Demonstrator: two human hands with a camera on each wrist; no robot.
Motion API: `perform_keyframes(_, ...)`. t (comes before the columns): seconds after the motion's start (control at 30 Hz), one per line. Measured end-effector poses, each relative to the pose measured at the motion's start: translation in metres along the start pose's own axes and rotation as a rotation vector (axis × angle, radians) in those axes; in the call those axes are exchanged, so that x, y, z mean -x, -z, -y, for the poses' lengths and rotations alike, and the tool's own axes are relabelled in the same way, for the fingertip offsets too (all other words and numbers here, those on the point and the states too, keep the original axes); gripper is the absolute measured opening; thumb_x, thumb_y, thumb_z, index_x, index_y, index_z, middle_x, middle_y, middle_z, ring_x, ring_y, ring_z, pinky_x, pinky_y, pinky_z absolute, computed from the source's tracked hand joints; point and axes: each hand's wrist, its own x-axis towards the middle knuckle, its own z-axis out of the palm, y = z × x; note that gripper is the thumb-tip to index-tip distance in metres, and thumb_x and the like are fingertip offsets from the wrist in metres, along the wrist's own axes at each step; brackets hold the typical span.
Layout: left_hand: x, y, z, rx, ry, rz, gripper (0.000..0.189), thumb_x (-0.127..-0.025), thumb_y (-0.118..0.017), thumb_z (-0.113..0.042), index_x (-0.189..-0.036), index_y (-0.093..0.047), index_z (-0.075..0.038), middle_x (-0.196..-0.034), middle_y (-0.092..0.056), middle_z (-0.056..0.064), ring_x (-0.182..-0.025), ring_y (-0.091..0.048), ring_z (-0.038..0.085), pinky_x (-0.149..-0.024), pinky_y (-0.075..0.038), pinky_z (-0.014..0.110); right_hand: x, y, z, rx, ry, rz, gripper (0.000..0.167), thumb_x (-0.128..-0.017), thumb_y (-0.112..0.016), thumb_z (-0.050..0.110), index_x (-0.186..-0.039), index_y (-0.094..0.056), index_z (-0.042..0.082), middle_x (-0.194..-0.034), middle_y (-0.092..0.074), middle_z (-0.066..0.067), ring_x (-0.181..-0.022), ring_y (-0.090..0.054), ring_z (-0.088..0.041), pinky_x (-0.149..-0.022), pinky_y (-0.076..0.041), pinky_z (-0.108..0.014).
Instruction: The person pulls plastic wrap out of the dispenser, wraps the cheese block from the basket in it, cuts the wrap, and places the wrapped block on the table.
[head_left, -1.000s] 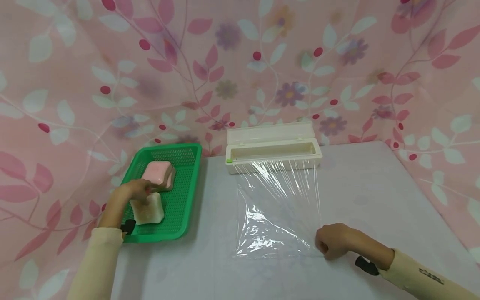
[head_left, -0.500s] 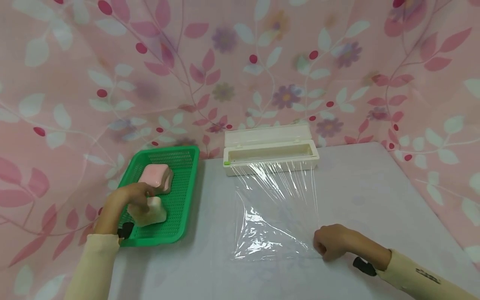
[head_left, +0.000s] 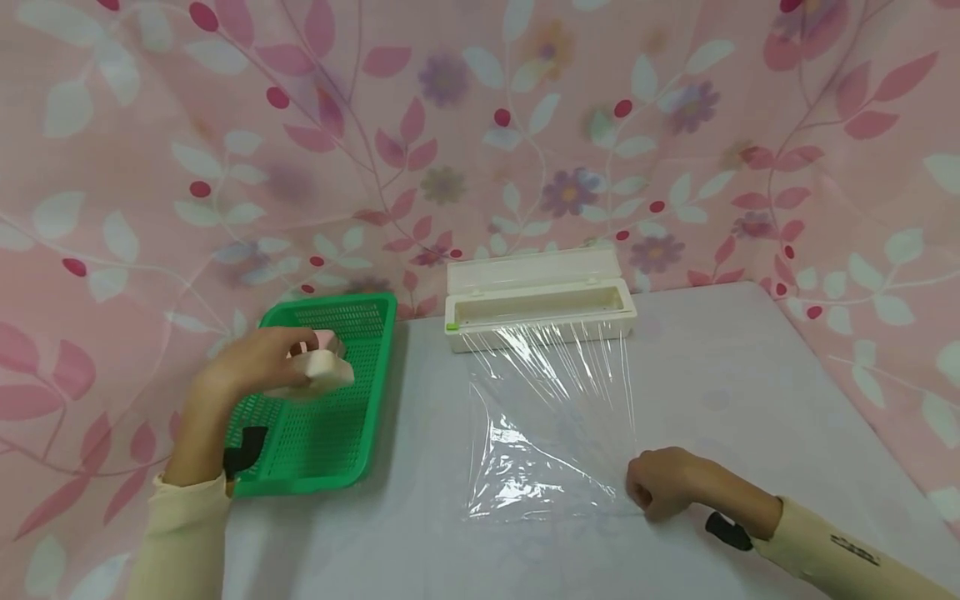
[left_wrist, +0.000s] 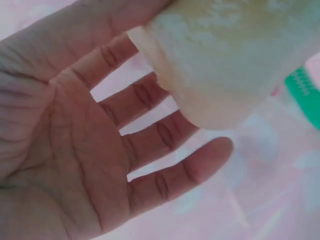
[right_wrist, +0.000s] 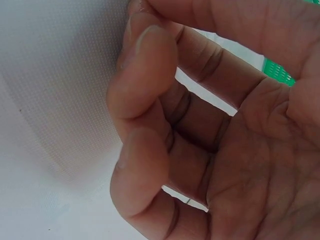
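My left hand (head_left: 262, 358) pinches a slice of bread (head_left: 322, 375) between thumb and fingers, holding it over the green basket (head_left: 365, 442). In the left wrist view the bread (left_wrist: 225, 65) has a pale, slightly browned face, and the other fingers spread behind and below it. On the right, my right hand (head_left: 667, 483) is low at the table, its curled fingers pinching the near right corner of a sheet of plastic wrap (head_left: 558, 417). The wrap stretches from the front of a white wrap dispenser box (head_left: 628, 304) toward me. The right wrist view shows the fingers (right_wrist: 142, 170) curled.
A pink, square, bread-shaped block (head_left: 327, 340) stays in the basket, partly hidden by my left hand. The dispenser's lid (head_left: 532, 268) stands raised at the back of the white-covered table (head_left: 735, 375). Behind it hangs a pink floral cloth (head_left: 480, 150).
My left hand has taken hold of the bread in the basket, tilted it and lifted it up off the basket floor. The right hand and the wrap have stayed in place.
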Motion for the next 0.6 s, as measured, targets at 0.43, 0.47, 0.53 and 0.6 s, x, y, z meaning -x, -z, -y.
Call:
perform_keyframes(0.43,-0.003,-0.014,-0.085,-0.138,-0.169,-0.342,0.029,-0.079,-0.081,-0.014,-0.104,-0.066,-0.015,-0.089,-0.059,0.003,-0.074,-0.053,0.019,-0.059,-0.046,0.036,0.001,0.000,-0.001,-0.005,0.018,-0.010,0.028,-0.066,-0.072,-0.001,-0.059,-0.055,0.021,-0.057,-0.047,0.010,-0.055,-0.040,-0.009,-0.053,-0.034,-0.028)
perform_keyframes(0.47,-0.005,-0.019,-0.089,-0.146,-0.190,-0.372,0.032,-0.077,-0.084,-0.015,-0.104,-0.066,-0.015,-0.088,-0.058,0.003,-0.074,-0.053,0.019,-0.059,-0.046,0.036,0.001,0.000,0.000,-0.006,0.020,-0.011,0.028,-0.066,-0.072,-0.001,-0.059,-0.055,0.021,-0.057,-0.047,0.010,-0.055,-0.040,-0.008,-0.052,-0.034,-0.028)
perform_keyframes(0.53,-0.010,-0.028,-0.098,-0.162,-0.230,-0.423,0.037,-0.074,-0.087,-0.016,-0.103,-0.065,-0.014,-0.086,-0.056,0.003,-0.072,-0.052,0.019,-0.058,-0.046,0.035,0.002,0.000,0.000,-0.010,0.026,-0.014,0.029,-0.066,-0.072,-0.002,-0.060,-0.055,0.021,-0.057,-0.047,0.010,-0.055,-0.040,-0.008,-0.052,-0.034,-0.028)
perform_keyframes(0.6,-0.015,-0.036,-0.108,-0.189,-0.263,-0.474,0.040,-0.071,-0.089,-0.017,-0.102,-0.064,-0.014,-0.084,-0.056,0.005,-0.070,-0.053,0.021,-0.057,-0.046,0.035,0.002,0.000,0.000,-0.015,0.027,-0.012,0.029,-0.067,-0.072,-0.002,-0.060,-0.055,0.020,-0.058,-0.047,0.010,-0.056,-0.041,-0.008,-0.053,-0.035,-0.028)
